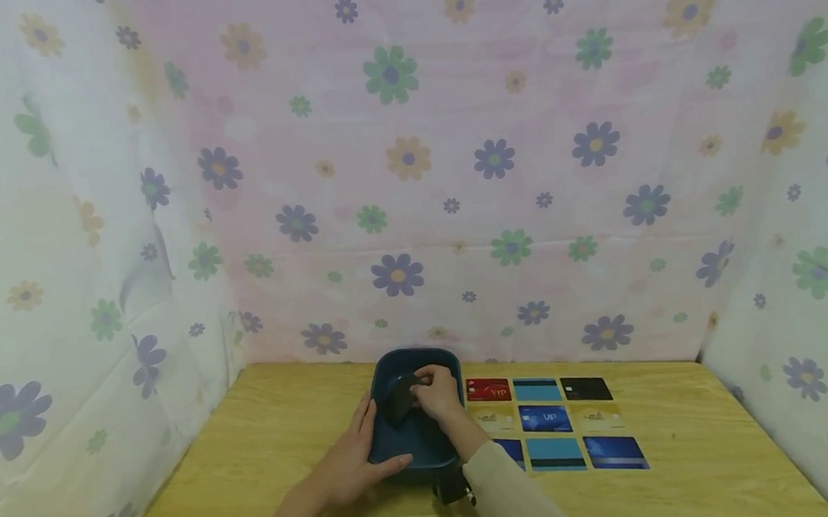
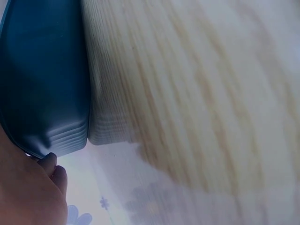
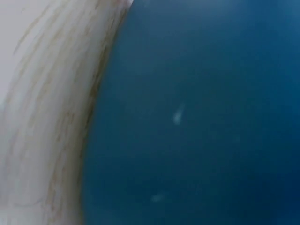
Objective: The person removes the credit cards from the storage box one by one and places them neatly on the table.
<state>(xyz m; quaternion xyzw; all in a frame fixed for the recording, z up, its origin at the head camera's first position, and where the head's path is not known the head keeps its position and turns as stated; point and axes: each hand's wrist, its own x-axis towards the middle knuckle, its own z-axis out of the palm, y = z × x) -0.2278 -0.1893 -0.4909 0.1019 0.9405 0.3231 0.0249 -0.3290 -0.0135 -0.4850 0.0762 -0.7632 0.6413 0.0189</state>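
A deep dark blue tray (image 1: 419, 452) with rounded corners stands near the back of the table. My left hand (image 1: 351, 460) holds it by the near left corner, fingers along the outer left side and thumb over the near rim. In the left wrist view, fingertips (image 2: 58, 176) show beside the end of the tray (image 2: 47, 70). Over the tray's inside, my right hand (image 1: 440, 395) pinches a black, flat, card-like piece (image 1: 397, 400) between thumb and fingers. The right wrist view is filled mostly by the tray's blue outer wall (image 3: 187, 140), without the hand.
Several cards lie in rows right of the tray, among them a red VIP card (image 1: 488, 390), a black card (image 1: 586, 389), a blue VIP card (image 1: 546, 419) and a light blue striped card (image 1: 556, 454). Flowered cloth (image 1: 454, 208) walls the wooden table (image 1: 709, 430) at back and sides.
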